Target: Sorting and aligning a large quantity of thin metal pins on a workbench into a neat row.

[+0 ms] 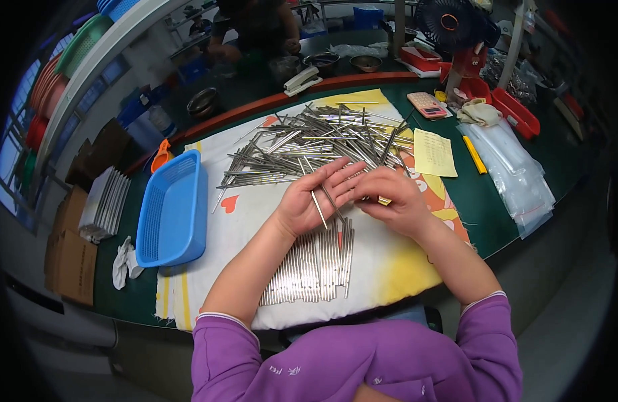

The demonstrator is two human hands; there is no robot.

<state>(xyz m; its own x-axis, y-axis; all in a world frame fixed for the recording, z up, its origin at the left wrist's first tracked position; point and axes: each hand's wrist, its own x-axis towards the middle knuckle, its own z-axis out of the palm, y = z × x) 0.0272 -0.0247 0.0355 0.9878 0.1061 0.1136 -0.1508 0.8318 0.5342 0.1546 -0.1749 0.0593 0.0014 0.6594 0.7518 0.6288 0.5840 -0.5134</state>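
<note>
My left hand (307, 197) is turned palm up above the cloth, its fingers stretched toward my right hand. Two thin metal rods (319, 206) lie across its palm and fingers. My right hand (396, 197) is closed beside the left fingertips, with the shiny ends of metal rods (384, 201) showing under its curled fingers; how many it grips is hidden. Just beyond both hands, a loose heap of metal rods (269, 157) lies in crossing directions. Closer to me, beneath my hands, more rods (305, 271) lie side by side in a neat row.
A patterned white and yellow cloth (222, 234) covers the green table. At the left stands a blue plastic basket (172, 214), with orange scissors (162, 155) behind it. On the right are a paper note (435, 153), a yellow cutter (474, 155), plastic bags (513, 174) and a pink calculator (427, 105).
</note>
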